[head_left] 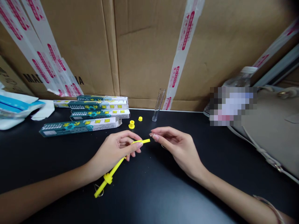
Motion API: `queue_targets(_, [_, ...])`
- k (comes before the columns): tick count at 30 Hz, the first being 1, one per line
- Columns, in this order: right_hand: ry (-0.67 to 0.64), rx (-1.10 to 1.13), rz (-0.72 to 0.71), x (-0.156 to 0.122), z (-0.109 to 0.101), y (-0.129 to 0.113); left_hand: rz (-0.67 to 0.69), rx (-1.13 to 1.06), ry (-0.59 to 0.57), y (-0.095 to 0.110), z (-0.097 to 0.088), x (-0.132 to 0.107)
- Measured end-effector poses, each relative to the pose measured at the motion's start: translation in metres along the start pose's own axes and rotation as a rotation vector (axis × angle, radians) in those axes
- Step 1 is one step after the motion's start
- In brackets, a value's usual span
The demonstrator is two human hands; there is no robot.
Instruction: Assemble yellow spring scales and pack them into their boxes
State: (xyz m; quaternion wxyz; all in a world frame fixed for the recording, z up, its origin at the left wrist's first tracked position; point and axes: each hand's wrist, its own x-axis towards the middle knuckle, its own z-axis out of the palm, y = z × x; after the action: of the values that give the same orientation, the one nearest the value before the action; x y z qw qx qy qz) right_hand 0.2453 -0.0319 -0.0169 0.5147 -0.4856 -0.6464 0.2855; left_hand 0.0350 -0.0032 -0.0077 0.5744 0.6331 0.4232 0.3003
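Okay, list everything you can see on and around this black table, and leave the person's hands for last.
yellow plastic rod: one, yellow, in the left hand, with a collar and wire loop near its lower end
yellow plastic fittings: two, yellow, on the table ahead of the hands
clear tube: one, clear, tilted at the table's back edge
printed boxes: four, teal and white, left of the fittings
packaging: one pile, white and blue, far left
plastic bottle: one, clear, back right, partly hidden
bag: one, beige, right
packing tape: several strips, white and red, on the cardboard
cardboard: brown, behind the table
table: one, black, under everything
left hand: one, fingers around the rod
right hand: one, fingertips beside the rod's tip
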Motion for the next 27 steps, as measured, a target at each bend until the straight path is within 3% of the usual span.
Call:
queue_targets(7, [-0.04, 0.158, 0.077, 0.001, 0.001, -0.001, 0.008, -0.004, 0.026, 0.002, 0.001, 0.001])
queue_targets(18, [-0.151, 0.123, 0.085, -0.005, 0.003, 0.002, -0.035, 0.004, 0.003, 0.006, 0.003, -0.002])
queue_targets(27, [-0.25, 0.442, 0.279, -0.005, 0.011, -0.006, -0.052, -0.039, -0.003, 0.005, 0.005, -0.002])
